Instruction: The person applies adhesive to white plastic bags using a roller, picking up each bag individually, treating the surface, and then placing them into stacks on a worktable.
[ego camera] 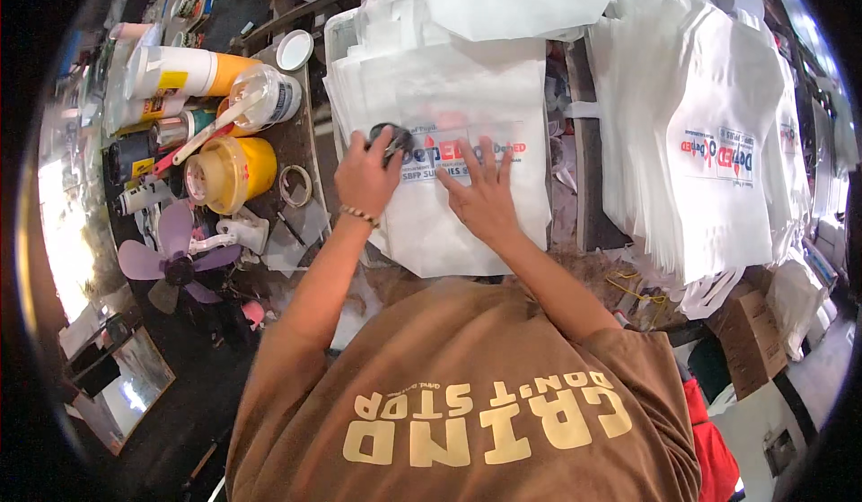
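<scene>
A stack of white fabric-like bags lies before me, and the top bag [444,243] bears blue and red printed writing. My left hand [369,173] grips a dark rounded object [399,139] over the left end of the print. Blur and my fingers keep me from telling what that object is. On the right part of the print, my right hand [481,195] rests palm down with its fingers spread, holding nothing. Another white bag [515,7] lies beyond, overlapping the far end of the stack.
Thick layers of printed white bags [640,111] hang over the table's right side. To the left stand a yellow tub [256,172], a clear plastic bucket [279,101], a tape roll [308,189] and a purple-bladed fan [176,239]. A cardboard box [751,344] sits low at right.
</scene>
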The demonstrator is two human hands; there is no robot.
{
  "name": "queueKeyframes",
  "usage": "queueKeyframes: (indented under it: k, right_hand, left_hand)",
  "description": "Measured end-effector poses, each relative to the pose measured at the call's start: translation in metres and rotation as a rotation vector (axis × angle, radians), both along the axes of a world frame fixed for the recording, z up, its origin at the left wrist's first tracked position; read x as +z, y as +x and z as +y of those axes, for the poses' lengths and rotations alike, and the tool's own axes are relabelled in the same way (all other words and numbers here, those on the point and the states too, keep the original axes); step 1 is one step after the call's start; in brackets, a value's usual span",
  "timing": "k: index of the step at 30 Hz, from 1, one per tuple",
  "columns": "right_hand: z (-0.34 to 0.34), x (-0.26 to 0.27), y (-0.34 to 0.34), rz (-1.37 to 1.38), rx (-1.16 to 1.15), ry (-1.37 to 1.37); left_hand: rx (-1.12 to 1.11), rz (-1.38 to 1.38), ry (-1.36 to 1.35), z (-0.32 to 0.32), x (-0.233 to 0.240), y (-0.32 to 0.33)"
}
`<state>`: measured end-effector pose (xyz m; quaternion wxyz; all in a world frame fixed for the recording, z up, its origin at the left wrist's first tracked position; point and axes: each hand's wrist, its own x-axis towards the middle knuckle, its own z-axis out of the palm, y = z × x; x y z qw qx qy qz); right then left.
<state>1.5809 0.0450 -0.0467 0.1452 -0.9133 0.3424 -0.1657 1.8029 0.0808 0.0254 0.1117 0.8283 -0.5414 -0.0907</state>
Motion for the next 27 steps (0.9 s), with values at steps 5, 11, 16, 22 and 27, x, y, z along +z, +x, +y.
queueKeyframes:
  k: [5, 11, 16, 22, 27]
  right_hand:
    - [-0.003, 0.008, 0.002, -0.020, 0.006, 0.094]
    - [-0.036, 0.041, -0.053, 0.054, -0.245, 0.141]
    - [-0.049, 0.007, -0.074, -0.152, -0.283, 0.421]
    - [-0.048, 0.006, -0.076, -0.212, -0.304, 0.498]
    - [-0.046, -0.001, -0.067, -0.230, -0.263, 0.494]
  left_hand:
    - [-0.158, 0.000, -0.231, -0.049, -0.021, -0.059]
    - [-0.153, -0.061, -0.132, 0.000, -0.001, 0.007]
    - [-0.352, 0.097, -0.262, -0.035, -0.025, -0.132]
    - [-0.224, -0.089, -0.020, 0.041, -0.003, -0.024]
    - [-0.266, -0.012, -0.271, 0.013, -0.022, -0.081]
